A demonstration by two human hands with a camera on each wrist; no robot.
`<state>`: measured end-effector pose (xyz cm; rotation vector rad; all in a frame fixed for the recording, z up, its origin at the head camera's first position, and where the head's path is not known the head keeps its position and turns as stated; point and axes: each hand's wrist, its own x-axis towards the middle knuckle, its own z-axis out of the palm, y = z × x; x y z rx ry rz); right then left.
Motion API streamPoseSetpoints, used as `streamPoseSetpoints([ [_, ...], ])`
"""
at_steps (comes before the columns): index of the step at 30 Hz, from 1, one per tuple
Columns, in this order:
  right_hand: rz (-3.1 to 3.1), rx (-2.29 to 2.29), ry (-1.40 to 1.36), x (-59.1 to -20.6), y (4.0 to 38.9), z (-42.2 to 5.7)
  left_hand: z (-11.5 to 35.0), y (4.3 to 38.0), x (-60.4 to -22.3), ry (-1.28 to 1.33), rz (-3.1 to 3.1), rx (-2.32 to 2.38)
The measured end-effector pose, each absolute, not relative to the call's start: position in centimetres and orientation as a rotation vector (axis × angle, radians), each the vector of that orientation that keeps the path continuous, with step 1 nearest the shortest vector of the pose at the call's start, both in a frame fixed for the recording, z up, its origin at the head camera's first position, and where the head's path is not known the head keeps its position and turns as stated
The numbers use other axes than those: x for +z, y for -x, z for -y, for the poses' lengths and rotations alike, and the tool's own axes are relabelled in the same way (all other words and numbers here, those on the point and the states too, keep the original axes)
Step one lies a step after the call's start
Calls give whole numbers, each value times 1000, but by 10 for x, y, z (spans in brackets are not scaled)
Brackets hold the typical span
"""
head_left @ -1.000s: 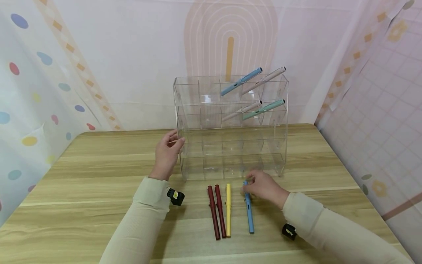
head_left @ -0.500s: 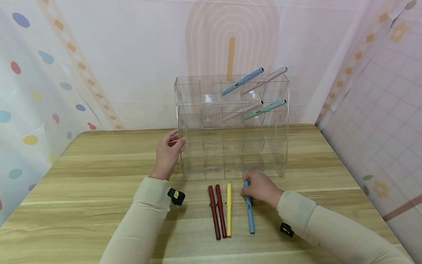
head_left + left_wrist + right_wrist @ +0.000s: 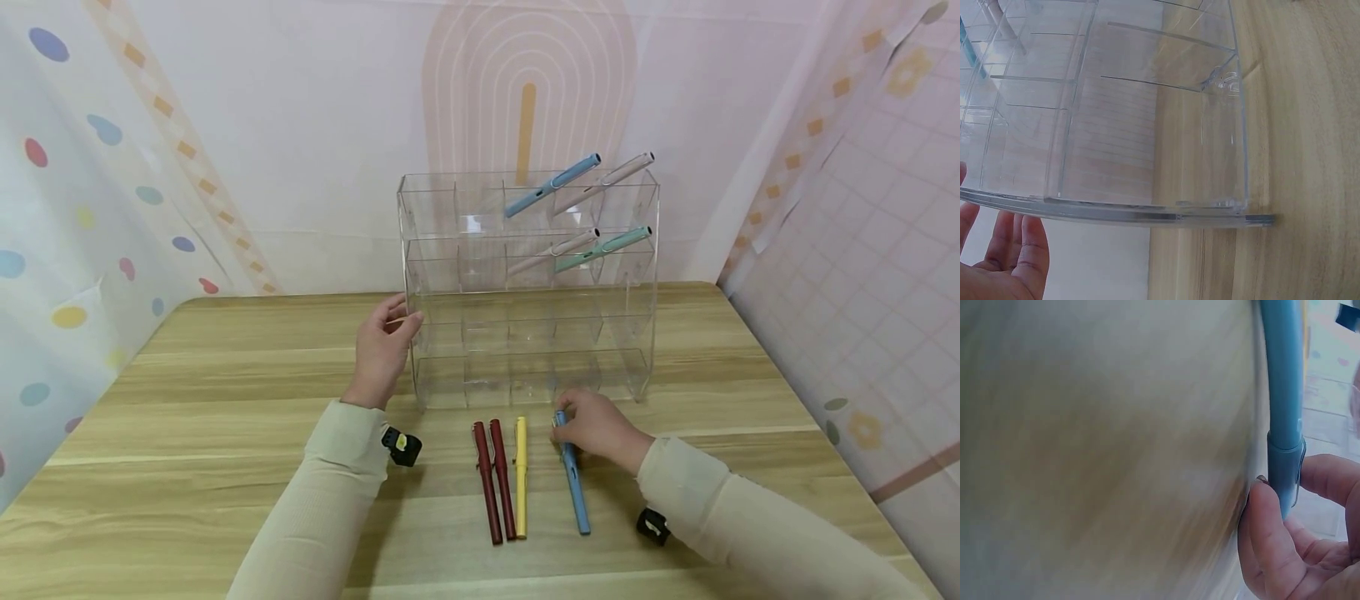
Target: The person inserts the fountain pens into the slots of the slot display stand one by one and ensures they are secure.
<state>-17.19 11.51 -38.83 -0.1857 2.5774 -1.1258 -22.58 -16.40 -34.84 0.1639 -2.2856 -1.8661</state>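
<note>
A blue fountain pen [image 3: 574, 483] slants on the wooden table in front of a clear acrylic rack [image 3: 531, 367]. My right hand [image 3: 600, 425] pinches it by the capped end, which points toward the rack; in the right wrist view its cap [image 3: 1283, 465] sits between thumb and fingers. At the rack's left side, my left hand [image 3: 382, 350] holds the side panel's edge. The left wrist view has those fingers [image 3: 1034, 256] by that panel [image 3: 1116, 212], with the thumb mostly cut off. A yellow pen [image 3: 521, 475] and two dark red pens [image 3: 486, 483] lie left of the blue one.
In the rack's upper tiers lean another blue pen [image 3: 551, 186], a pale pink pen [image 3: 603, 182], a second pale pen [image 3: 555, 252] and a mint green pen [image 3: 603, 249]. A patterned cloth [image 3: 300, 125] hangs behind the table.
The blue pen's near end has swung slightly to the right, with my right hand still at its cap. My left hand stays on the rack's side.
</note>
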Motion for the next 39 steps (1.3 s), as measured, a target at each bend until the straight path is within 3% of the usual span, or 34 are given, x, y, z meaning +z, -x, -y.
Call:
streamPoseSetpoints([
  [27, -2413, -1665, 193, -340, 173, -139, 165, 225, -348, -159, 2299, -1877],
  [39, -2414, -1910, 72, -315, 181, -149, 165, 226, -349, -161, 2301, -1858],
])
